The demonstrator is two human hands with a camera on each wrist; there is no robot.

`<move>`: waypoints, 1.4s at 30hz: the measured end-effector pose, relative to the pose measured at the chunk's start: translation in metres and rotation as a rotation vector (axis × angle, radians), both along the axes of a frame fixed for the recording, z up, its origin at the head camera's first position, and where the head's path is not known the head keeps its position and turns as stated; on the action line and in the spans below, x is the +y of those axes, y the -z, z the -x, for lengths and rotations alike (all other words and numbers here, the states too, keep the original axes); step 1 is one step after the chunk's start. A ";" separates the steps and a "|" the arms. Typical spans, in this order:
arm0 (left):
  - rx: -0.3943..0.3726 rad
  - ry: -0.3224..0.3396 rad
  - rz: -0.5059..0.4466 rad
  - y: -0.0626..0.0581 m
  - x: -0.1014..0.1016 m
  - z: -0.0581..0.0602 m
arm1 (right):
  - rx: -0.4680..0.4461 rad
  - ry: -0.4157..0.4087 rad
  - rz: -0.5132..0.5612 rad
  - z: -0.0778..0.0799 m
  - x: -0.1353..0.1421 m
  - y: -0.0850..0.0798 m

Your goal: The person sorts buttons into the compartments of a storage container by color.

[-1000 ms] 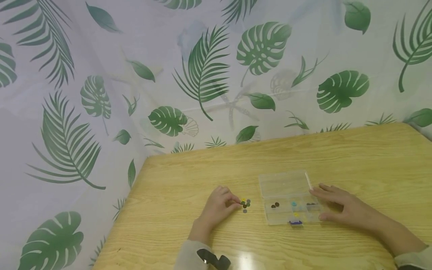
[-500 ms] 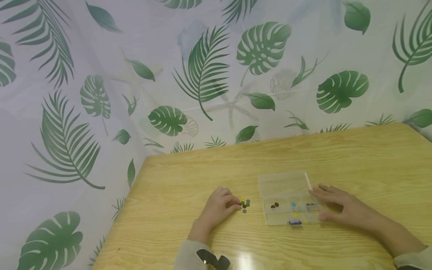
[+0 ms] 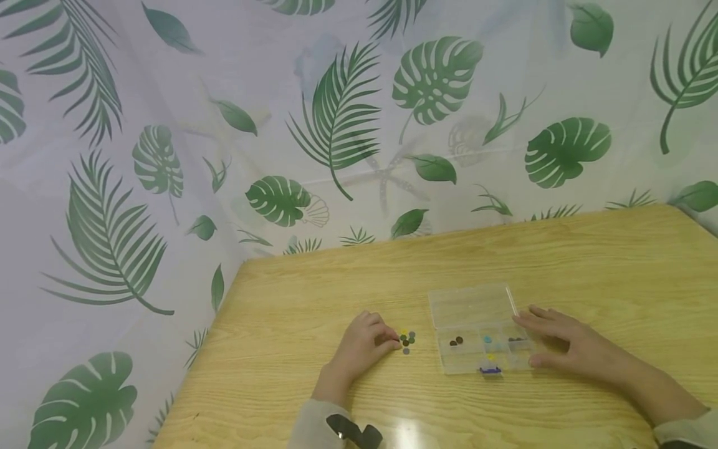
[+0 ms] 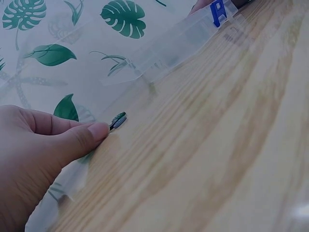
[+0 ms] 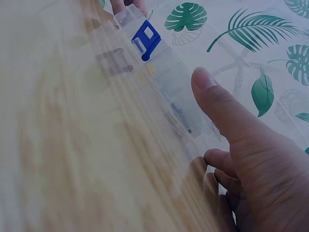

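In the head view my left hand [image 3: 367, 343] lies low over the table, thumb and index finger pinching a small dark button at the left edge of a little pile of buttons [image 3: 411, 340]. The pile has green, grey, yellow and brown ones. In the left wrist view, a green button [image 4: 118, 117] shows just past the thumb tip. To the right lies a clear plastic compartment box [image 3: 462, 362] with its lid [image 3: 471, 305] laid back. My right hand [image 3: 572, 346] rests at the box's right end, fingers and thumb spread apart along it, gripping nothing.
Inside the box are brown buttons [image 3: 459, 340], a light blue button [image 3: 487, 340] and yellow ones [image 3: 492, 357] in separate compartments. A blue latch [image 3: 490, 370] sits on its front edge. Behind the wooden table [image 3: 314, 287] hangs a leaf-patterned cloth [image 3: 359, 206].
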State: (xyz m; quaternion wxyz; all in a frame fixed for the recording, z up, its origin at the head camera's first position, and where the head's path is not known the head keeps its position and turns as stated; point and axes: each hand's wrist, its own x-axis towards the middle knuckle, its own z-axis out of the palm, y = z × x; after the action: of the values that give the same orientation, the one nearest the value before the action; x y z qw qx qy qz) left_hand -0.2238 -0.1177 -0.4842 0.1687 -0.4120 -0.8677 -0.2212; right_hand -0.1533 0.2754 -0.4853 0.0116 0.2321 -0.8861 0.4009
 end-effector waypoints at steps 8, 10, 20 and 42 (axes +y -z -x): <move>-0.118 -0.061 0.022 -0.001 -0.001 -0.002 | -0.003 -0.011 -0.001 0.001 0.000 0.000; -0.162 -0.084 0.029 -0.002 0.000 -0.003 | -0.004 -0.009 -0.005 0.001 -0.001 -0.001; -0.098 -0.067 0.028 0.001 0.002 -0.002 | -0.003 0.004 -0.008 0.000 -0.001 -0.002; -0.047 -0.011 -0.028 -0.008 0.019 0.003 | -0.004 -0.006 -0.006 0.001 -0.001 -0.002</move>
State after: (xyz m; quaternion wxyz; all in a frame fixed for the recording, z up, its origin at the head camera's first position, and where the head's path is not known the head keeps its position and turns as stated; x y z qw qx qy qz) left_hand -0.2268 -0.0985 -0.4757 0.1550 -0.3995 -0.8705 -0.2419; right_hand -0.1541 0.2744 -0.4832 0.0078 0.2338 -0.8867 0.3987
